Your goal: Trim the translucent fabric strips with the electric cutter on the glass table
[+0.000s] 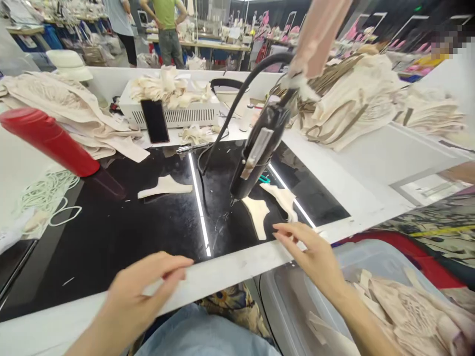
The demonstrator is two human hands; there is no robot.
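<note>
Fingers (173, 260) parted: left hand (135, 291) near white edge (230, 267), right hand (315, 252) by curved cream cloth (259, 215); open glossy-black worktop (92, 242), lower left; cluttered workroom (218, 39), top.

Fabric pieces (166, 186) are cream, the tabletop (118, 232) black

There are three loose cutouts (257, 217), one phone (155, 121), one hanging tool (258, 148).

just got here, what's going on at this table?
A person has the left hand and right hand at the table's front edge, neither visibly holding anything. The right hand is nearest two cream fabric pieces on the black panel; a third piece lies farther left. A dark corded tool slants toward the panel.
</note>
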